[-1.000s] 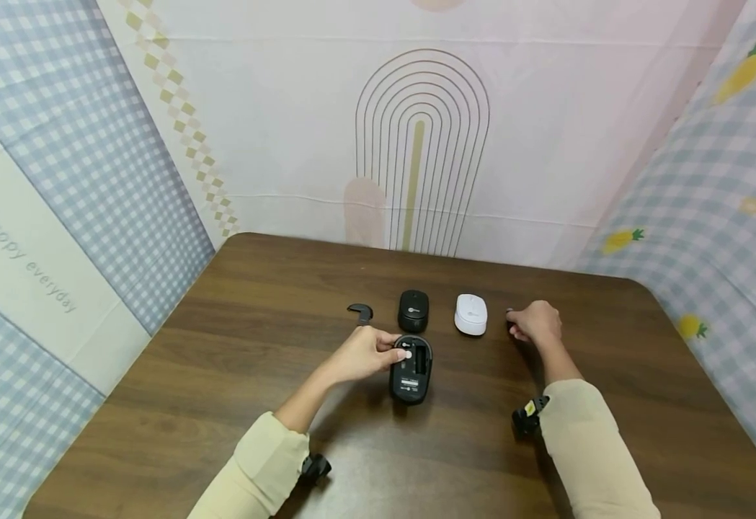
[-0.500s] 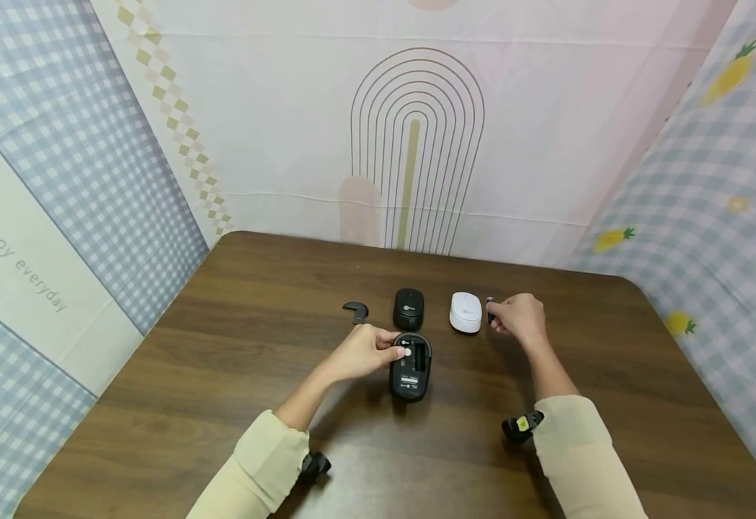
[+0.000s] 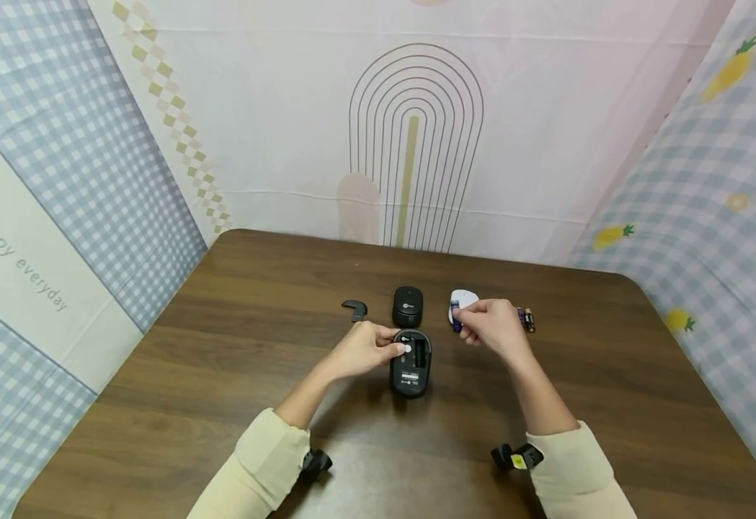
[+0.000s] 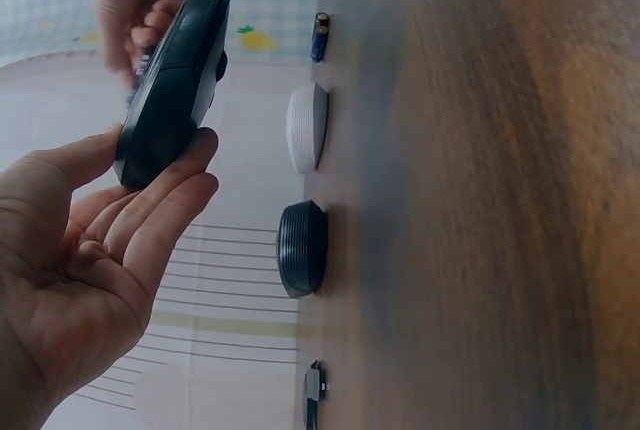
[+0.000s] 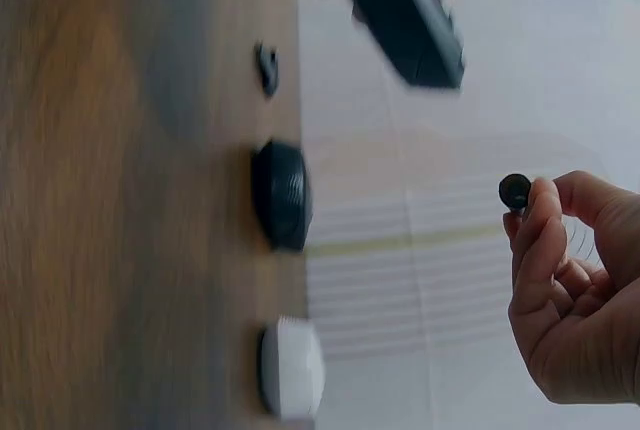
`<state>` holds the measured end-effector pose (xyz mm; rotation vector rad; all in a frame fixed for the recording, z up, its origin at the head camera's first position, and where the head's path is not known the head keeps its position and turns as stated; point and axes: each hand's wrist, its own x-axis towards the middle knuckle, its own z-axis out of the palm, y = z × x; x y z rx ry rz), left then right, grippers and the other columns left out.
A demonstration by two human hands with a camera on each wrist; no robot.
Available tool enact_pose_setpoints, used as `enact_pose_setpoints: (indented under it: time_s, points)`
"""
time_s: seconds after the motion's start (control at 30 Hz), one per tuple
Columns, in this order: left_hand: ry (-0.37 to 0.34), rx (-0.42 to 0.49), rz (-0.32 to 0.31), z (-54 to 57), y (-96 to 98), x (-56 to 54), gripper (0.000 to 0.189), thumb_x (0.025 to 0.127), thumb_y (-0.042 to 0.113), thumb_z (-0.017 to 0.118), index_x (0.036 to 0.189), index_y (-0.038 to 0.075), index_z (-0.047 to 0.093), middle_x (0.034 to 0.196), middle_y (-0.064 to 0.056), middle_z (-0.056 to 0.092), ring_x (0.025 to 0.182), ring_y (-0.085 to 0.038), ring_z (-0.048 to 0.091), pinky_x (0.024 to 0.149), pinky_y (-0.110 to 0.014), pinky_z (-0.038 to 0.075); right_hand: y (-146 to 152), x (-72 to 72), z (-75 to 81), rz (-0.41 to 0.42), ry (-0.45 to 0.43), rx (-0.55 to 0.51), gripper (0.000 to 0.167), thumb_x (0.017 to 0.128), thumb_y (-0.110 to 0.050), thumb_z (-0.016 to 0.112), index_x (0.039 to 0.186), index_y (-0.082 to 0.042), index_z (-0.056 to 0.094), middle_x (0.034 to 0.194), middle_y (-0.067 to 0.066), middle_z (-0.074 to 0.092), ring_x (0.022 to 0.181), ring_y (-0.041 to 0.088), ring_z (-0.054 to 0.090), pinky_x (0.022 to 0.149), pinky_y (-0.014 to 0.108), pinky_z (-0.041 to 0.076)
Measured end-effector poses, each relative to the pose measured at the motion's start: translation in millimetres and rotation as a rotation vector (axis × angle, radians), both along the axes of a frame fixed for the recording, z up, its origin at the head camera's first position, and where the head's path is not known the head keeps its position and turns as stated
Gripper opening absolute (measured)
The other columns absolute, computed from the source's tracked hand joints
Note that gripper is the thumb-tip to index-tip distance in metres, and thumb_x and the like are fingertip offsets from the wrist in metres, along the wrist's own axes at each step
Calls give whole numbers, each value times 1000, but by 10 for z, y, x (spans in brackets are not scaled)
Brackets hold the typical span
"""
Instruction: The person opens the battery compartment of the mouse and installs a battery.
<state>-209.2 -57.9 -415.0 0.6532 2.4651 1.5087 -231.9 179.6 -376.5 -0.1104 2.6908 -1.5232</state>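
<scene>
My left hand (image 3: 366,351) pinches a black computer mouse (image 3: 410,378) by its upper end, thumb on the underside. The mouse's bottom faces up with its battery slot uncovered, and the left wrist view shows it raised off the table. Between thumb and fingers, my right hand (image 3: 496,326) holds a dark blue battery (image 3: 456,316) over a white mouse (image 3: 464,295), partly hiding it. In the right wrist view the battery (image 5: 515,192) shows end-on, apart from the held mouse (image 5: 400,15).
On the wooden table (image 3: 222,375), a second black mouse (image 3: 408,306) stands behind the held one. A black hooked battery cover (image 3: 355,310) lies to its left. More batteries (image 3: 530,320) lie right of the white mouse. Patterned cloth (image 3: 274,130) hangs behind the table.
My right hand has moved left from the right side, bringing the battery over the white mouse and uncovering the batteries on the table. The left hand keeps the mouse in nearly the same place.
</scene>
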Motion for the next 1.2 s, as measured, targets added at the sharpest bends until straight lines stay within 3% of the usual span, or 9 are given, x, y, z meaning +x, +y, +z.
enact_pose_setpoints:
  time_s: [0.17, 0.3, 0.43, 0.53, 0.7, 0.97, 1.2]
  points:
    - [2, 5, 3, 10, 2, 2, 34, 88, 13, 63, 117, -5, 60, 78, -3, 70, 60, -4, 57, 51, -18, 44, -162, 169, 60, 65, 1, -22, 22, 84, -17, 66, 83, 5, 68, 57, 6, 62, 49, 15, 58, 48, 30, 51]
    - [6, 7, 2, 16, -2, 4, 33, 88, 13, 63, 117, -3, 62, 66, -1, 65, 51, -4, 48, 44, -19, 35, -261, 264, 75, 117, 13, -40, 19, 84, -15, 65, 83, 5, 68, 58, 7, 62, 49, 16, 58, 48, 29, 51]
    - [3, 22, -6, 28, -4, 7, 32, 89, 12, 62, 116, -4, 62, 59, -2, 60, 46, -4, 41, 42, -18, 30, -323, 319, 52, 157, 6, -69, 17, 84, -10, 63, 83, 7, 65, 59, 8, 63, 50, 17, 59, 50, 37, 53]
    - [-8, 37, -10, 39, -3, 7, 31, 89, 10, 62, 116, -5, 61, 64, -1, 62, 48, -4, 45, 43, -18, 33, -345, 343, 33, 182, -2, -90, 15, 84, -7, 62, 82, 8, 63, 61, 9, 63, 52, 21, 61, 53, 41, 53]
    - [-19, 42, -4, 63, -9, 13, 30, 89, 9, 62, 116, -5, 61, 71, -1, 66, 52, -5, 50, 45, -18, 37, -368, 375, 20, 223, -28, -105, 14, 85, -5, 61, 82, 8, 60, 63, 11, 65, 59, 33, 64, 54, 38, 54]
    - [-31, 42, -10, 101, -26, 12, 33, 90, 11, 61, 118, -5, 59, 71, -2, 66, 55, -7, 53, 48, -19, 42, -389, 384, -17, 235, -31, -88, 14, 85, -4, 62, 81, 8, 59, 65, 14, 65, 58, 28, 64, 51, 30, 53]
    - [-49, 61, -4, 94, -33, 17, 33, 90, 10, 60, 119, -6, 59, 79, -5, 69, 60, -8, 58, 54, -24, 49, -426, 411, -34, 212, -4, -33, 13, 85, -5, 63, 79, 5, 60, 64, 11, 65, 61, 32, 65, 51, 29, 53]
